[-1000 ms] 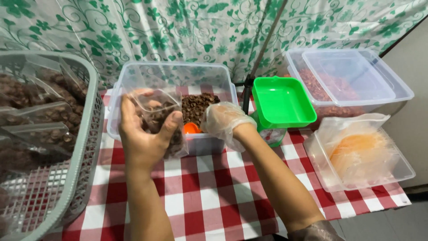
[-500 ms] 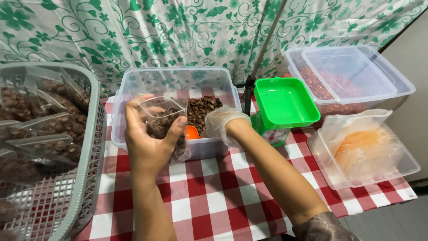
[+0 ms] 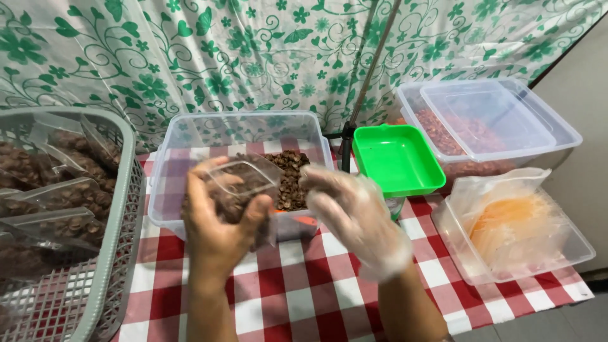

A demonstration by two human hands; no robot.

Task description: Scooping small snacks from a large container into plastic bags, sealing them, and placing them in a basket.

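My left hand [image 3: 218, 225] holds a small clear plastic bag [image 3: 244, 183] partly filled with brown pieces, its mouth open at the top. My right hand [image 3: 354, 215], in a thin clear plastic glove, hovers just right of the bag with its fingers spread and nothing in it. Both hands are in front of a clear plastic tub [image 3: 190, 152] with a heap of brown pieces [image 3: 288, 177] in its right half. An orange scoop [image 3: 304, 220] shows at the tub's front wall.
A grey mesh basket [image 3: 117, 209] with several filled bags stands at the left. A green tray [image 3: 396, 158], a lidded tub of reddish pieces [image 3: 506, 126] and a clear tub of orange-tinted bags [image 3: 519, 228] stand at the right. The table carries a red-checked cloth [image 3: 297, 285].
My right hand has drawn back out of the tub and spread open beside the bag. My left hand has kept hold of the bag, lifting it slightly.
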